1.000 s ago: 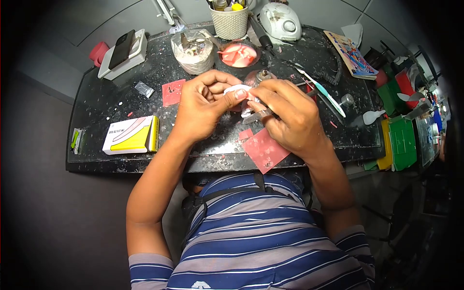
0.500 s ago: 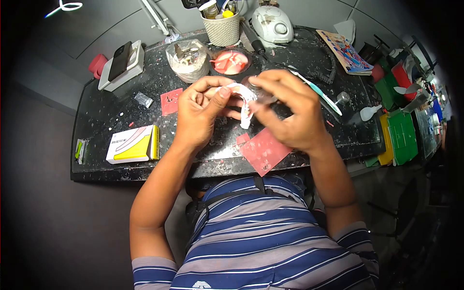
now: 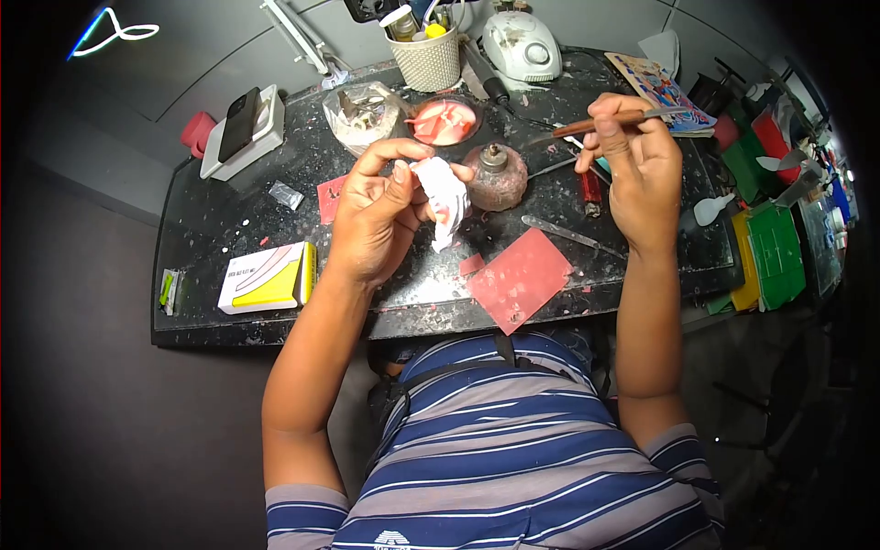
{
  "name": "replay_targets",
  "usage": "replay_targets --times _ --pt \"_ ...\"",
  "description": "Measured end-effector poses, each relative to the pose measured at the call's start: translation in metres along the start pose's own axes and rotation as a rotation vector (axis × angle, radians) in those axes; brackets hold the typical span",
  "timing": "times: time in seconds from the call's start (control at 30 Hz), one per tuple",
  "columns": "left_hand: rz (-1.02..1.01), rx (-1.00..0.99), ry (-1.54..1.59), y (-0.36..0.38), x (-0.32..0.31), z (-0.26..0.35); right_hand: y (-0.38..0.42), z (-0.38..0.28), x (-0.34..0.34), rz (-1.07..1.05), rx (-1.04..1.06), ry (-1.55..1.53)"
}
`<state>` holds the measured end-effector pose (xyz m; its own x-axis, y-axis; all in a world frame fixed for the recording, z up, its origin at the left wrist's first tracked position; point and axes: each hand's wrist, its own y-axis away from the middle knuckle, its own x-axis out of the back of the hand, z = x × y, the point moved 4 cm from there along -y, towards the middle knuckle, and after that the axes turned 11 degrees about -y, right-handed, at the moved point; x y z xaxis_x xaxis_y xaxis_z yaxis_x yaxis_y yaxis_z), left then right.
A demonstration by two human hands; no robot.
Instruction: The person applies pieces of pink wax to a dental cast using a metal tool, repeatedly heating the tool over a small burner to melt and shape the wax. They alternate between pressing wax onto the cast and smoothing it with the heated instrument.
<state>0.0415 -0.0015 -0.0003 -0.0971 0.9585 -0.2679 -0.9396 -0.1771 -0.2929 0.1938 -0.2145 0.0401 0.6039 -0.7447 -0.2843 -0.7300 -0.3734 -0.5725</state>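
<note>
My left hand [image 3: 374,209] is closed around a white plaster dental cast [image 3: 444,203] with a little pink on it, pinched between thumb and fingers over the bench. My right hand [image 3: 640,170], raised to the right, grips a wax knife [image 3: 612,123] by its wooden handle. One metal end points left toward a glass spirit lamp [image 3: 498,180], the other sticks out right. Below the lamp lies a pink wax sheet [image 3: 520,280] with a small wax piece [image 3: 471,264] beside it. A metal spatula [image 3: 570,235] rests near the sheet's upper edge.
A yellow-and-white box [image 3: 264,280] sits at the front left. Behind are a bowl of pink material [image 3: 442,121], a bag of plaster bits [image 3: 365,115], a tool basket [image 3: 427,62] and a white control unit [image 3: 521,48]. A red lighter [image 3: 590,191] lies right of the lamp.
My right hand has moved away from the cast, up and to the right, and now shows the wax knife. The cast has turned in my left hand. The spirit lamp and spatula have come into view.
</note>
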Motion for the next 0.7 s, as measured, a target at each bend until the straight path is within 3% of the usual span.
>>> replay_targets --times 0.6,0.7 --pt "0.003 0.023 0.058 0.000 0.001 0.001 -0.003 -0.008 -0.003 -0.023 0.017 0.010" --pt "-0.002 0.063 0.080 0.001 0.000 -0.001 -0.007 -0.014 -0.010 -0.024 0.099 -0.059"
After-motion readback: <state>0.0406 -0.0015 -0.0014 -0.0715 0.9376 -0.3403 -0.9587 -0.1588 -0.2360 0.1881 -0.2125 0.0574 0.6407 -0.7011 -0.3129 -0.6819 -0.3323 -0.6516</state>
